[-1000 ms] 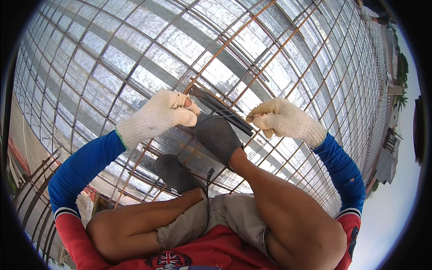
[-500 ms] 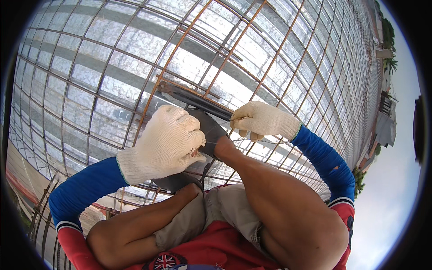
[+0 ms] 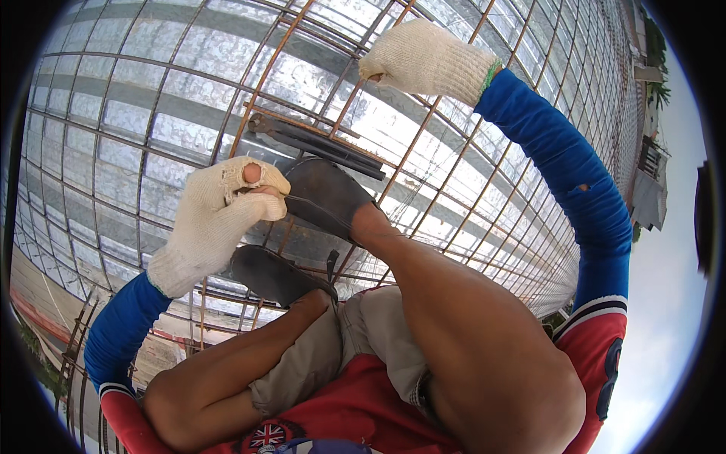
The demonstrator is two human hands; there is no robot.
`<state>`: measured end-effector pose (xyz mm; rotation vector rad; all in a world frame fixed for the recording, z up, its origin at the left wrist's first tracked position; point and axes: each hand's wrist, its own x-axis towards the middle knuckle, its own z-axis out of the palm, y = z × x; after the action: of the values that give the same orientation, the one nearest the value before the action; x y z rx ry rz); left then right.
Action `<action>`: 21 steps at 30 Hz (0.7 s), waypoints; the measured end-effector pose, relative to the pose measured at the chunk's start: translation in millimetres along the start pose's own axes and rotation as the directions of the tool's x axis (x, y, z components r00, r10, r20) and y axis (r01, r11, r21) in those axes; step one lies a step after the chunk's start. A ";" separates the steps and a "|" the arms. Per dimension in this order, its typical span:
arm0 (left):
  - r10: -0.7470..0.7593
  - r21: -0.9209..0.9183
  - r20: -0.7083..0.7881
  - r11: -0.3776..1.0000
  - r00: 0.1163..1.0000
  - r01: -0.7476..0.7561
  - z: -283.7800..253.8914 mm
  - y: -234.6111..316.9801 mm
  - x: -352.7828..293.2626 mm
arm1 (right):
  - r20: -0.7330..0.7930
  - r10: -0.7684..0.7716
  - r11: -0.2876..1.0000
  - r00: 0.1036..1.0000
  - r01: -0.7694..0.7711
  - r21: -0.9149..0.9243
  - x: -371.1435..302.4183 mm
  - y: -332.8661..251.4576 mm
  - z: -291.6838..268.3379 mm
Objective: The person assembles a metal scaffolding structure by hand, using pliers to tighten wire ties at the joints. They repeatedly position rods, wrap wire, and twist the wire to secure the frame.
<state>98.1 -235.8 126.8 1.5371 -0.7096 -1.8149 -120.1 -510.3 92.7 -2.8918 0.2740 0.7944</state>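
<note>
In a torn white knit glove, my left hand (image 3: 219, 216) pinches the tie wire (image 3: 310, 203) between thumb and fingers. Bare skin shows through holes at its fingertips. The thin strand runs right from the pinch, across my dark shoe. Farther off and to the right, my gloved right hand (image 3: 423, 62) is closed over the rebar mesh (image 3: 344, 106); what its fingers hold, if anything, is hidden. Between the hands, long-handled pincers (image 3: 325, 142) with a rusty head lie on the mesh, untouched.
Ribbed, shiny metal decking (image 3: 197, 113) lies under the rusty bars. My dark shoes (image 3: 321, 193) rest on the mesh just below the pincers, with my bent legs close behind. Upright bars (image 3: 76, 356) stand at the left, and buildings (image 3: 650, 189) show beyond the right edge.
My right hand has moved up and away from beside the pincers' handles. My left hand has drawn left and turned, showing its pinch on the wire. The pincers still lie on the mesh.
</note>
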 end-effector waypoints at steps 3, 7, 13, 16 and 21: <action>-0.051 -0.152 0.016 0.987 0.999 0.053 -0.7 -11.3 2.3 | -0.119 -0.098 0.994 0.988 0.091 -0.063 24.4 10.4 6.3; -0.064 -0.294 -0.025 0.954 0.998 0.053 -3.7 -18.4 4.5 | -0.012 -0.049 0.999 0.999 0.049 0.013 50.4 -2.5 -6.7; -0.017 -0.420 -0.099 0.907 0.995 -0.026 -23.8 -44.2 2.3 | -0.042 0.120 0.990 0.992 -0.117 0.078 55.7 -0.3 -9.0; -0.063 -0.569 -0.175 0.821 0.983 -0.048 -40.6 -68.3 -7.4 | -0.092 0.175 0.974 0.980 -0.158 0.162 48.2 19.2 -4.2; -0.063 -0.586 -0.232 0.806 0.971 -0.087 -55.4 -80.3 -18.2 | -0.026 0.287 0.913 0.958 -0.265 0.311 36.1 38.2 -15.6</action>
<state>144.1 -169.9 68.6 1.2755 -0.0092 -1.5873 -89.9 -555.3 84.5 -2.6212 0.7583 0.6205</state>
